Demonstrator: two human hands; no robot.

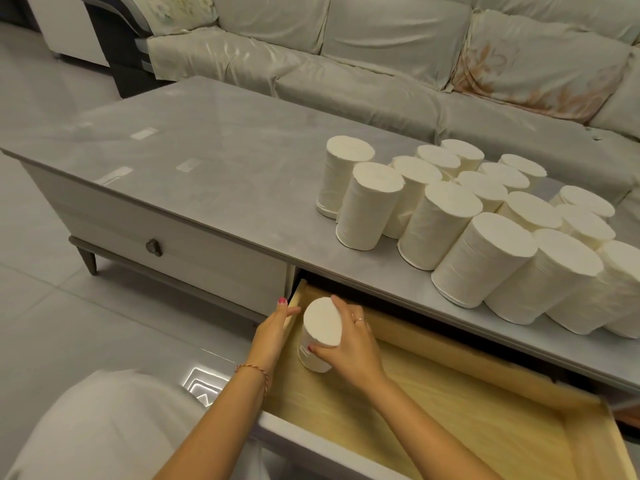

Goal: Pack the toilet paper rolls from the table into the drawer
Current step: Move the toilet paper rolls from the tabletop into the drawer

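Rolls (485,216) stand clustered on the surface (207,161), right of frame centre. Open drawer (450,410) lower right, below the surface edge. One roll (320,332) upright in the drawer's upper-left corner, between left hand (273,329) and right hand (349,341). Closed drawer (156,237) to the left. Sofa (381,46) behind, across the top.

Right hand (349,344) round upright roll (320,332) in open drawer's (485,410) left corner

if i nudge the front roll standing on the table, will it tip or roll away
The front roll is taller than wide, so a high push would probably tip it. Once on its side, the round shape would likely roll on the smooth table. Probably light: the right hand holds one alone.
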